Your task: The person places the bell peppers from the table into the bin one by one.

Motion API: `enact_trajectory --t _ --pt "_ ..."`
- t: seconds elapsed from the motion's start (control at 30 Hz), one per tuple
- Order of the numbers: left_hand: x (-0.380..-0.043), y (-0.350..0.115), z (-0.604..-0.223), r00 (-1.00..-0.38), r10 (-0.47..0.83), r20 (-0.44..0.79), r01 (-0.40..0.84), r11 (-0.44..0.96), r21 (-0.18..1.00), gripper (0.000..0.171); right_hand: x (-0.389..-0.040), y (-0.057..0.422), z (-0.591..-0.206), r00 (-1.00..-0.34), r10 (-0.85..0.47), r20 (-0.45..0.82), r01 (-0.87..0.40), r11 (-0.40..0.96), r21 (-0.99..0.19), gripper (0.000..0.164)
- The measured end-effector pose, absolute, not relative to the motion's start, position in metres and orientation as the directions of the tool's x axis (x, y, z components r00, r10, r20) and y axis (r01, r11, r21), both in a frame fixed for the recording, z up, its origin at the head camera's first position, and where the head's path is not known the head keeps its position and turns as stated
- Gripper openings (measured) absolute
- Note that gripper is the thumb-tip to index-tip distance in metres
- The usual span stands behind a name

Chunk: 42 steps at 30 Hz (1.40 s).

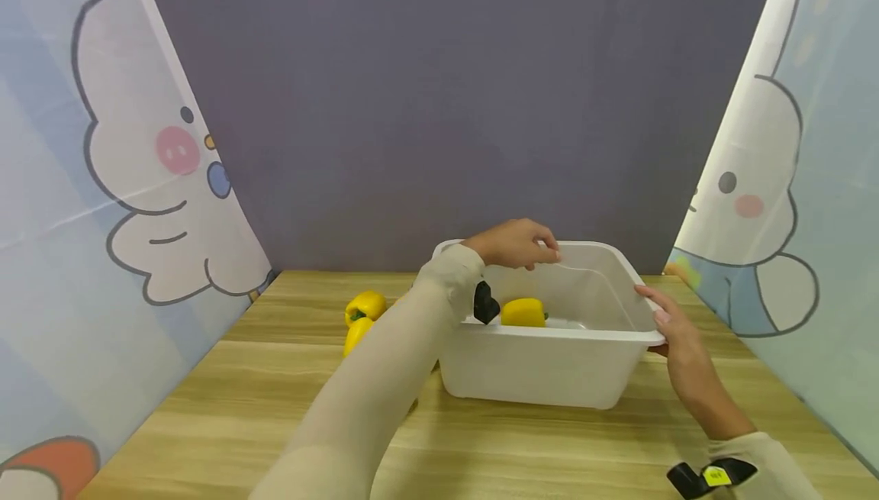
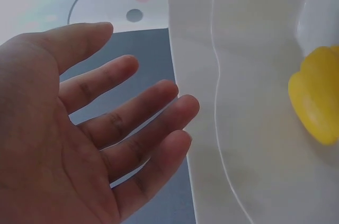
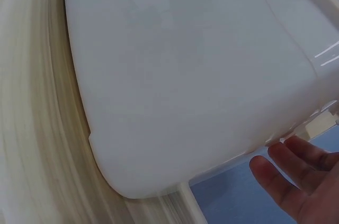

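A white plastic tub (image 1: 532, 366) stands on the wooden table, with one yellow bell pepper (image 1: 523, 313) lying inside, its green stem toward the right. My left hand (image 1: 518, 243) hovers over the tub's far side and holds nothing. In the left wrist view its fingers (image 2: 159, 110) are spread and loosely bent, and the same pepper (image 2: 318, 94) shows at the right. At the tub's right side, my right hand (image 1: 680, 340) grips the rim near the front corner. The right wrist view shows its fingertips (image 3: 265, 168) under the rim, against the outer wall.
Two more yellow bell peppers (image 1: 365, 306) lie on the table (image 1: 275, 408) left of the tub, partly hidden by my left sleeve (image 1: 374, 378). A dark grey backdrop (image 1: 439, 103) rises behind the table. Cartoon-printed cloths (image 1: 55, 202) hang on both sides.
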<state>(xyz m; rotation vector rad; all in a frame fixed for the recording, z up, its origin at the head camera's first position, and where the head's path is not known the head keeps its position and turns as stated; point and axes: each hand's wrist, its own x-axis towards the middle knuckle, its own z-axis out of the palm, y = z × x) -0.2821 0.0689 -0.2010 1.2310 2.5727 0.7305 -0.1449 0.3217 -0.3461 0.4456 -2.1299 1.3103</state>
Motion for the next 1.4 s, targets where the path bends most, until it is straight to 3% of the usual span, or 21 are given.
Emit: enact_trajectory --t 0.87,1.2,1.4 --pt "-0.279 0.004 -0.188 -0.679 0.730 0.076 0.658 0.559 0.505 0.024 -0.149 0.324 -0.349 -0.766 0.022 0.643 -0.589 0.379 -0.714 0.044" --pt "-0.281 -0.030 -0.193 -0.711 0.696 0.098 0.623 0.560 0.546 0.036 -0.149 0.323 -0.350 -0.775 0.022 0.632 -0.552 0.465 -0.693 0.046" --pt "-0.277 -0.050 -0.198 -0.727 0.666 0.166 0.614 0.523 0.591 0.034 -0.149 0.323 -0.350 -0.772 0.025 0.635 -0.548 0.479 -0.686 0.046"
